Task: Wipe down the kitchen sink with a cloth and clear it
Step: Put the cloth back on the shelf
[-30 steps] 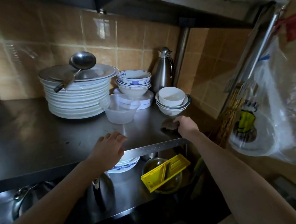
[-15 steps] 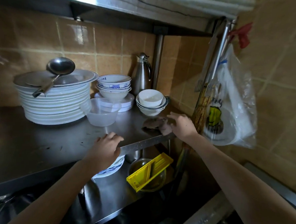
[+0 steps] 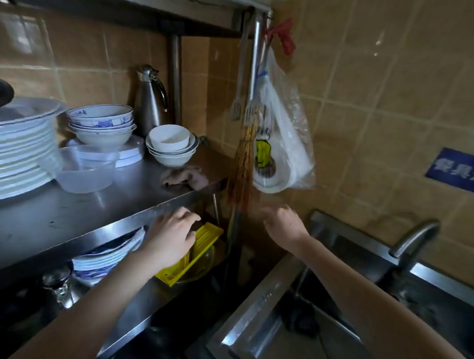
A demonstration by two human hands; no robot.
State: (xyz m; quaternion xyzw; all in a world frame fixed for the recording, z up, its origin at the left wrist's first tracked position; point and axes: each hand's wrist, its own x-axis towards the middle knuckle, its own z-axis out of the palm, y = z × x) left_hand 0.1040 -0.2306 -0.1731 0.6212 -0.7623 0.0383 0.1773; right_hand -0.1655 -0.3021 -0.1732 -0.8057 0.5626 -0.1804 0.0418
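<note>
1. The steel shelf (image 3: 63, 219) fills the view from 8 to 10 o'clock. It serves as storage beside the washing place, so the dishes stand out of the water.
2. The sink (image 3: 265, 299) lies at 4 to 5 o'clock, lower than the shelf corner. Its tap (image 3: 414, 238) at 3 o'clock is turned over the basin. A dark lump (image 3: 302, 320) sits on the bottom, and I cannot tell what it is. In my judgement the wiping is not yet begun.
3. The stack of plates (image 3: 15, 151) stands at 9 o'clock, far to the left on the shelf top. This probably leaves the front strip for work.
4. The plastic bag (image 3: 284, 143) hangs at 1 o'clock from the shelf post, above the sink corner, away from the wet surfaces.
5. The left hand (image 3: 169, 236) is at 7 o'clock, by the front edge of the shelf top. Its fingers are loosely bent and hold nothing. It seems to steady the body, but I cannot tell if it touches the edge.
6. The right hand (image 3: 285, 228) is at 4 o'clock, in the air between the shelf corner and the sink. Its fingers are spread and a little blurred, with nothing in them.
7. The cloth (image 3: 185, 178) lies crumpled at the right front corner of the shelf top, at 10 o'clock from the right hand and apart from both hands. That place is near the sink and easy to reach. I judge it must be picked up before any wiping.
</note>
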